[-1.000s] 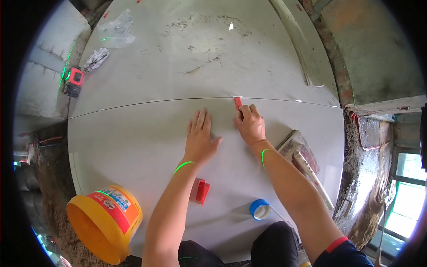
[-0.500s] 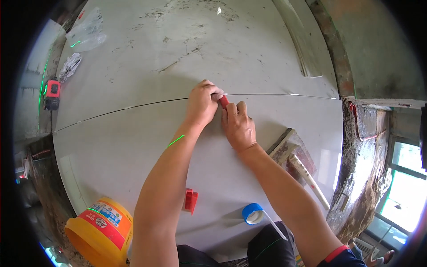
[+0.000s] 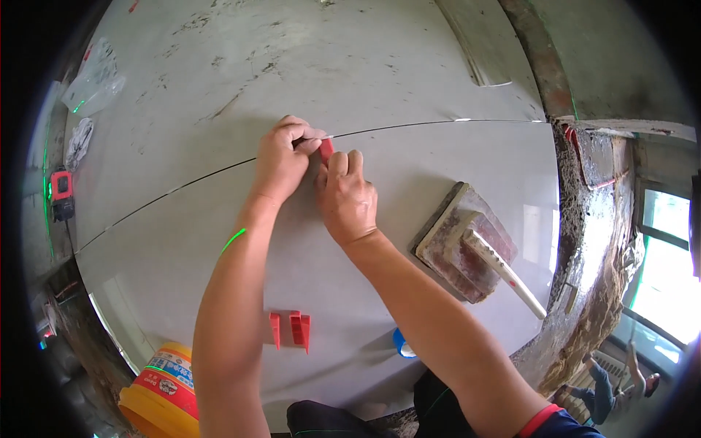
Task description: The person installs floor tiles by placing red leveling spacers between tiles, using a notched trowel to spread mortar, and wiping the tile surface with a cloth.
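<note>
A red tile-levelling wedge (image 3: 326,150) lies across the near side of the joint between two large pale tiles. My right hand (image 3: 349,193) has its fingers curled closed around the wedge's near end. Against the wedge's far end, my left hand (image 3: 283,157) has thumb and fingers pinched together; what they hold is hidden. A small white clip tip (image 3: 328,136) shows in the joint beside those fingertips. Nearer me on the tile (image 3: 241,285) rest more red wedges (image 3: 300,331), just right of my left forearm.
Right of my right forearm lies a dirty rubber-faced float (image 3: 467,248) with a white handle. My right arm partly covers a blue tape roll (image 3: 404,344). A yellow bucket (image 3: 157,394) lies tipped at lower left; a red laser level (image 3: 61,193) stands at far left. Another person (image 3: 621,390) is at lower right.
The view has shifted, so both hands and the joint appear farther left. Both hands stay at the wedge. More of the float and another loose red wedge now show; the tape roll is more covered.
</note>
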The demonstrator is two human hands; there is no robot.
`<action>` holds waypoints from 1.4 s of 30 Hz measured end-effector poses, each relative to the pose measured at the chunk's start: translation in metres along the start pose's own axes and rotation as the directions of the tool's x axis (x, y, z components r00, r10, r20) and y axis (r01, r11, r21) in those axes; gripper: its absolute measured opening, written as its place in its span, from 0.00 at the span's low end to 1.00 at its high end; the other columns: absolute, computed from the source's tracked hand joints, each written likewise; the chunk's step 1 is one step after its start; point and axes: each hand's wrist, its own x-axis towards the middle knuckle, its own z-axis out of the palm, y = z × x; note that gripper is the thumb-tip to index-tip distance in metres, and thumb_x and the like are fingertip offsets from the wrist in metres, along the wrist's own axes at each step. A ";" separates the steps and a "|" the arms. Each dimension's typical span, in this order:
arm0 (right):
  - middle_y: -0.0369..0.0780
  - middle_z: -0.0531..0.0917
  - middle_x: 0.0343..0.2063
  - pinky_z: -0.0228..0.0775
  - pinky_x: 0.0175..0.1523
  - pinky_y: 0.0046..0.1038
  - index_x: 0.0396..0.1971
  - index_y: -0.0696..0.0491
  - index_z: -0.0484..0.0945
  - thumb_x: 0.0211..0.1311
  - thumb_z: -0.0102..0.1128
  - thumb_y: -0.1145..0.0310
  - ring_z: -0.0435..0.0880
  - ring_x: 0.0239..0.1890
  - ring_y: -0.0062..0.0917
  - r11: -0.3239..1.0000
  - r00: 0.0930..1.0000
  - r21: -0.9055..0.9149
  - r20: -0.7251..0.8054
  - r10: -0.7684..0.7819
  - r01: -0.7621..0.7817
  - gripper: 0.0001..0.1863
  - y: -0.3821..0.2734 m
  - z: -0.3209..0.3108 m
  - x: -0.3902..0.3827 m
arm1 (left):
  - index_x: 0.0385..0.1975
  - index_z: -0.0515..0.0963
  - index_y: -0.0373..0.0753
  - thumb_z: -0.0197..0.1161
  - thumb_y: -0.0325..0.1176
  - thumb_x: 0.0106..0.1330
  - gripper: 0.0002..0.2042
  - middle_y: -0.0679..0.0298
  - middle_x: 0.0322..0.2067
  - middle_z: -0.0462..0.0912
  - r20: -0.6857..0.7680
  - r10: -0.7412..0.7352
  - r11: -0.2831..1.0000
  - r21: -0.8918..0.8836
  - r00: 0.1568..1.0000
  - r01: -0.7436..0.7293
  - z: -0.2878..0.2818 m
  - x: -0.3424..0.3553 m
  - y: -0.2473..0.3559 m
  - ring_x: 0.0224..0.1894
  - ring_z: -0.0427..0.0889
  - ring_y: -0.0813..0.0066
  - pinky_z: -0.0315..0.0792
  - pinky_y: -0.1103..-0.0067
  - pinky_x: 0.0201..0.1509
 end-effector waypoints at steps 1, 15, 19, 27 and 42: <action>0.41 0.72 0.31 0.74 0.19 0.29 0.29 0.54 0.67 0.61 0.61 0.69 0.76 0.17 0.32 1.000 1.000 -0.015 -0.019 -0.011 0.011 0.11 -0.002 0.000 0.000 | 0.33 0.84 0.34 0.62 0.17 0.58 0.07 0.64 0.35 0.81 0.028 -0.024 1.000 -0.012 0.999 0.025 -0.003 0.000 0.002 0.34 0.80 0.67 0.74 0.74 0.40; 0.41 0.74 0.31 0.75 0.22 0.36 0.38 0.52 0.75 0.63 0.59 0.69 0.77 0.22 0.38 0.984 0.996 0.176 -0.087 0.008 0.007 0.06 0.003 -0.002 -0.005 | 0.33 0.83 0.33 0.62 0.21 0.57 0.06 0.62 0.38 0.82 0.084 -0.084 0.995 0.056 0.993 0.080 -0.009 0.001 0.002 0.35 0.81 0.67 0.76 0.74 0.43; 0.40 0.74 0.30 0.75 0.22 0.35 0.37 0.51 0.77 0.62 0.61 0.69 0.77 0.21 0.37 0.994 0.997 0.111 -0.071 -0.016 0.024 0.06 0.007 -0.002 -0.001 | 0.32 0.83 0.32 0.62 0.23 0.58 0.06 0.61 0.36 0.83 0.034 -0.048 0.999 0.010 0.998 0.048 -0.004 0.001 -0.002 0.36 0.82 0.64 0.76 0.72 0.42; 0.45 0.74 0.38 0.76 0.34 0.41 0.46 0.53 0.73 0.64 0.61 0.69 0.79 0.30 0.44 0.981 0.997 0.193 0.069 -0.035 0.021 0.13 0.006 -0.005 0.022 | 0.30 0.85 0.35 0.57 0.20 0.52 0.11 0.58 0.36 0.83 -0.032 0.058 0.998 0.022 0.998 -0.058 -0.002 0.000 -0.006 0.39 0.82 0.61 0.77 0.72 0.44; 0.43 0.77 0.42 0.77 0.46 0.37 0.51 0.53 0.78 0.44 0.77 0.68 0.80 0.43 0.41 0.892 0.939 0.452 0.305 -0.160 0.005 0.29 0.045 -0.033 0.054 | 0.53 0.74 0.32 0.78 0.33 0.47 0.31 0.57 0.48 0.72 0.161 0.302 0.935 0.141 0.940 -0.325 0.000 -0.020 -0.009 0.51 0.73 0.55 0.73 0.67 0.54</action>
